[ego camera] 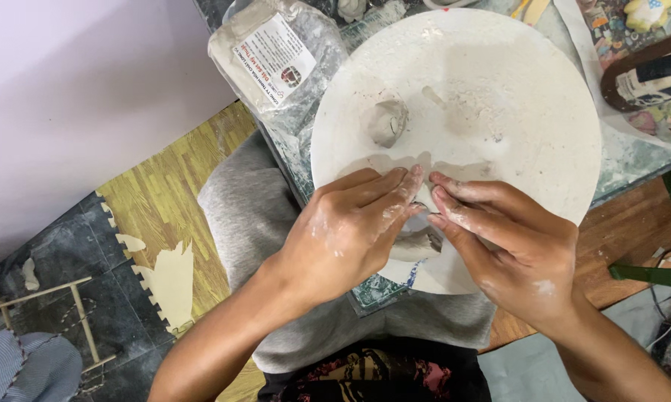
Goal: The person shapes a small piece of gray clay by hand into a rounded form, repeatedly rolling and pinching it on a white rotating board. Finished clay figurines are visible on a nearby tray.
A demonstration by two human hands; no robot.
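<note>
Pinching a small grey clay piece [422, 223] at the near edge of the round white board [544, 149], left hand [346, 234] and right hand [510, 249] both closed on it with fingertips; looks soft, light, easily deformed, best held by its edges.

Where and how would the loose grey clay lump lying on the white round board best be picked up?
Pinch the clay lump across its rounded sides, coming straight down from above. It sits alone on the round board, apart from both the left hand and right hand, with bare board around it, so fingers likely fit on either side.
</note>
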